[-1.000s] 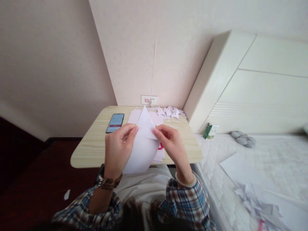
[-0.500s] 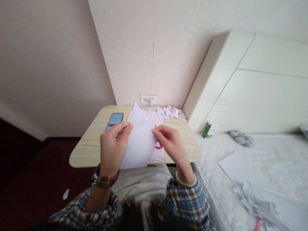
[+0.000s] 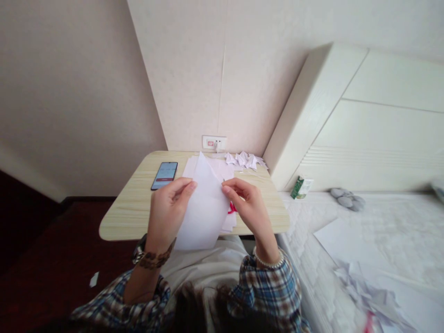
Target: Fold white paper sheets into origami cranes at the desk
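Observation:
A white sheet of paper [image 3: 204,212] with a pointed top is held up over the small wooden table [image 3: 128,212]. My left hand [image 3: 169,208] pinches its left edge between thumb and fingers. At the right edge, my right hand [image 3: 246,199] is closed on the paper in a similar pinch. Behind the sheet lies a stack of white paper [image 3: 229,169], partly hidden. Red-handled scissors [image 3: 232,208] show between the sheet and my right hand, mostly covered.
A phone [image 3: 164,175] lies on the table's left side. Folded paper pieces [image 3: 244,160] sit at the back right, near a wall socket [image 3: 214,142]. On the bed at right are a green-and-white carton [image 3: 301,187], a grey object [image 3: 347,199] and crumpled paper [image 3: 374,296].
The sheet's top point has shifted slightly right and down. My left hand has moved a little to the right, uncovering more of the phone. Both hands keep hold of the paper.

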A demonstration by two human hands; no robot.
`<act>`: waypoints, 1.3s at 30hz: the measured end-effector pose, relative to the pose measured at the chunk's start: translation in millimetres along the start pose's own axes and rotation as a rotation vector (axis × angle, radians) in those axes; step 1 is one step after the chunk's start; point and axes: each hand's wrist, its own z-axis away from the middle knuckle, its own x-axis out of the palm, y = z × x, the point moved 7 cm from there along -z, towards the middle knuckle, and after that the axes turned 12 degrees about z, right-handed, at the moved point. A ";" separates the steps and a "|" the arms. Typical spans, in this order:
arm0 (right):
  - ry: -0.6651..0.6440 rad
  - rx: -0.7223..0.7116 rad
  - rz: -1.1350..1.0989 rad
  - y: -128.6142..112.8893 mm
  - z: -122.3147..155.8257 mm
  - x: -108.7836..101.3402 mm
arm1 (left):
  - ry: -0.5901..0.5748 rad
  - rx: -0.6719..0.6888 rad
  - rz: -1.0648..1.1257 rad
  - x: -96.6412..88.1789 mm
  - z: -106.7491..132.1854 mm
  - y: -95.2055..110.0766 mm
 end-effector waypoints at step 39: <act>-0.127 0.043 0.026 16.4 3.5 13.8 | -0.163 0.005 -0.101 10.1 1.0 -6.3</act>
